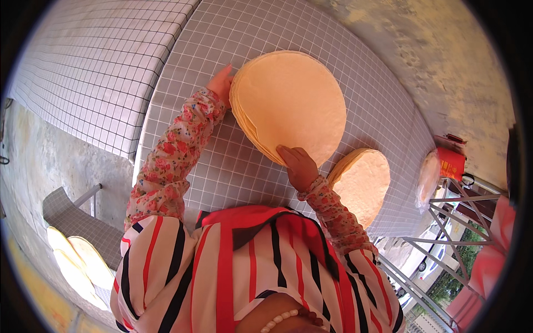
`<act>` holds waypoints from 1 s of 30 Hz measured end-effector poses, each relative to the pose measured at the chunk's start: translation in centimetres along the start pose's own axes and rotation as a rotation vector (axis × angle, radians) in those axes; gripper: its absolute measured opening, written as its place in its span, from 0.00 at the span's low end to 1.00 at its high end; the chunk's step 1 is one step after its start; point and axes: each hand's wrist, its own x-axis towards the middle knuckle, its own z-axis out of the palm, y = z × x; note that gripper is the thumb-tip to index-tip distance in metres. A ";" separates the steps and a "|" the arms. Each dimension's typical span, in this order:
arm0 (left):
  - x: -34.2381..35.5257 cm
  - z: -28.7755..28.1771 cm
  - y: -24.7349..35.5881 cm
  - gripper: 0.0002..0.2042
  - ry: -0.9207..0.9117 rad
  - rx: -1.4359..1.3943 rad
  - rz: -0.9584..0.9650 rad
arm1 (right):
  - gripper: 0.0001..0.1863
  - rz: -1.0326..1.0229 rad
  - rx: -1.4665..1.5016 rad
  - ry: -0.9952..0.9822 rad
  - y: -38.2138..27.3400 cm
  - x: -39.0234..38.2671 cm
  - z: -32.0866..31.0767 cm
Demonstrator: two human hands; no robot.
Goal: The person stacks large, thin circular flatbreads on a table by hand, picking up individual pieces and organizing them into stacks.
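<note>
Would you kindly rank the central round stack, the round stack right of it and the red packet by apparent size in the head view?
1. Central round stack
2. Right round stack
3. Red packet

Apparent sizes only.

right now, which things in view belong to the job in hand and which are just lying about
In use:
- large stack of round sheets
- left hand, at its left edge
- right hand, on its near edge
- grey gridded tabletop

Apparently lying about, untouched:
- smaller stack
- red package
- round sheets at lower left
</note>
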 end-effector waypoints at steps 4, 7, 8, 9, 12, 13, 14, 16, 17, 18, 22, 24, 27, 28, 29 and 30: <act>2.4 0.5 2.2 0.28 -0.119 0.337 -0.074 | 0.23 -0.043 0.020 -0.045 1.0 -3.8 0.6; 6.8 0.5 3.6 0.25 -0.158 0.733 -0.104 | 0.23 -0.079 -0.014 -0.057 1.6 -4.9 1.9; 8.1 0.6 3.6 0.25 -0.163 0.890 -0.122 | 0.22 -0.088 -0.032 -0.049 1.7 -5.0 2.4; 8.5 1.7 3.4 0.23 -0.084 1.101 -0.079 | 0.21 -0.091 -0.051 -0.038 1.8 -5.0 2.6; 8.5 4.0 3.4 0.18 0.075 1.414 0.050 | 0.21 -0.085 -0.068 -0.001 2.1 -5.3 3.0; 7.8 3.8 3.3 0.18 0.066 1.310 0.076 | 0.21 -0.102 -0.085 -0.018 1.9 -5.1 2.4; 6.8 3.5 3.2 0.17 0.058 1.206 0.101 | 0.20 -0.119 -0.102 -0.035 1.9 -4.9 1.6; 3.6 2.6 3.0 0.16 0.164 1.065 0.140 | 0.19 -0.169 -0.135 -0.053 2.6 -4.4 0.9; 1.9 2.0 2.6 0.15 0.216 0.992 0.160 | 0.19 -0.195 -0.156 -0.055 3.3 -4.1 0.6; -0.1 1.0 1.8 0.14 0.281 0.855 0.221 | 0.18 -0.231 -0.175 -0.057 4.0 -3.6 0.1; -6.7 -3.8 -4.5 0.12 0.490 0.367 0.370 | 0.17 -0.279 -0.308 -0.116 7.4 -1.3 -3.0; -9.8 -4.1 -8.5 0.11 0.518 0.175 0.431 | 0.17 -0.293 -0.393 -0.111 9.4 -0.3 -4.5; -11.7 -4.3 -15.7 0.11 0.493 -0.063 0.505 | 0.17 -0.308 -0.525 -0.119 11.1 1.6 -6.9; -12.1 -3.5 -18.0 0.12 0.487 -0.127 0.474 | 0.18 -0.297 -0.547 -0.131 11.9 2.1 -7.4; -12.4 -2.6 -20.1 0.13 0.479 -0.193 0.447 | 0.18 -0.291 -0.572 -0.143 12.5 2.8 -8.0; -12.1 -2.9 -22.9 0.14 0.510 -0.203 0.405 | 0.19 -0.294 -0.573 -0.156 12.9 3.9 -8.2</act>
